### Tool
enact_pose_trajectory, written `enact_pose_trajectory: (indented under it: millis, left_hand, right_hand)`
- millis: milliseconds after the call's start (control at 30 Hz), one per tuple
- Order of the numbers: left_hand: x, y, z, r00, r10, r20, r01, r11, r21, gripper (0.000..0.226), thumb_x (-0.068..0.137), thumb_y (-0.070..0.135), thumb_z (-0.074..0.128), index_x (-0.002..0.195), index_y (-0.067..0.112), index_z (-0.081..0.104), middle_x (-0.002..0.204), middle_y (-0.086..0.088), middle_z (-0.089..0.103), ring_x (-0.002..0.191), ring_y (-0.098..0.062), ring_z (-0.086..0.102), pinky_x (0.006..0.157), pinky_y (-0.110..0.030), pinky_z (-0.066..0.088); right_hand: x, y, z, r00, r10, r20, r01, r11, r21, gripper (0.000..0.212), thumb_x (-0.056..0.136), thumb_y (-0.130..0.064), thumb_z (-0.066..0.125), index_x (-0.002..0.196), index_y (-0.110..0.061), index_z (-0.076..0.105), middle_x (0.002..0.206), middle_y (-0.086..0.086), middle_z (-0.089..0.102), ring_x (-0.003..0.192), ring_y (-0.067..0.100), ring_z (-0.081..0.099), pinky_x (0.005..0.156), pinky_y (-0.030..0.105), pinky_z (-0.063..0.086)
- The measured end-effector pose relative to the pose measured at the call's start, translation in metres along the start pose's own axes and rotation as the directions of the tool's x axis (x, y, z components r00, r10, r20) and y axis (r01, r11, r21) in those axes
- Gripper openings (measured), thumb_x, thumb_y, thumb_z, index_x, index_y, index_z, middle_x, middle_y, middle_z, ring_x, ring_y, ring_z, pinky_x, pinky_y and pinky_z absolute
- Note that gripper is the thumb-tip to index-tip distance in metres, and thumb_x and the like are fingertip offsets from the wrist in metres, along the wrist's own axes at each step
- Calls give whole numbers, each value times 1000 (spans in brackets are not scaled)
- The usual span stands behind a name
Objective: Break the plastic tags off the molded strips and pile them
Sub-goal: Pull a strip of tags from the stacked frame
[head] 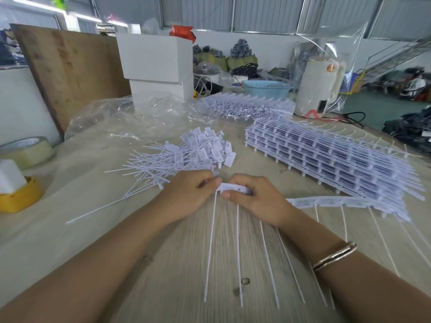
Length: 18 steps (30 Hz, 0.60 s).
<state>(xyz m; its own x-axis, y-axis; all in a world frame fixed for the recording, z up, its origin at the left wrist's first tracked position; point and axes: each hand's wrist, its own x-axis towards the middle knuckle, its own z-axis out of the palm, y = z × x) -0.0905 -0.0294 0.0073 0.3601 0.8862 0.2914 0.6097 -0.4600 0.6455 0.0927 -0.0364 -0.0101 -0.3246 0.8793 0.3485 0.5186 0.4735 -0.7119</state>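
A white molded strip [331, 202] of tags runs across the table in front of me, its long thin tails pointing toward me. My right hand [254, 199] pinches the strip near its left end. My left hand [191, 192] pinches the end tag [220, 187] right beside it, thumbs almost touching. Behind my hands lies a loose pile of separated tags [193, 152] with their tails fanned to the left. A tall stack of whole strips [326, 157] sits at the right, and a second stack [245, 107] lies farther back.
Crumpled clear plastic [130, 117] lies at the back left. A tape roll [25, 151] and a yellow tape dispenser [18, 194] sit at the left edge. A blue basket [265, 87], white boxes [154, 64] and a white appliance [319, 82] stand behind.
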Motion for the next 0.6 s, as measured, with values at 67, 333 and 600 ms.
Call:
enact_pose_trajectory:
  millis: [67,333,600]
  left_hand:
    - [0,5,1,997,-70,17,72,979,-192,36,97,27,48,64,12,53,47,6,52,44,-2,44,50,-16,36]
    - [2,15,8,967,-228,118,242,658,-713,36,96,27,49,63,16,55,50,0,43,42,-10,36,39,-16,28]
    - [1,23,9,962,-131,238,270,366,-891,22,95,21,44,81,9,56,60,-5,62,49,-10,57,48,-18,42]
  right_hand:
    - [0,0,2,999,-19,-43,23,996,89,27,86,-22,66,70,-44,62,57,-13,49,54,2,40,56,21,33]
    - [1,-10,4,968,-108,-227,156,967,203,18,89,-11,61,78,-25,64,65,13,54,59,11,42,57,26,34]
    - [1,-12,-1,985,-40,-171,128,828,546,15,83,-15,56,70,-9,61,57,-4,57,51,16,42,48,18,32]
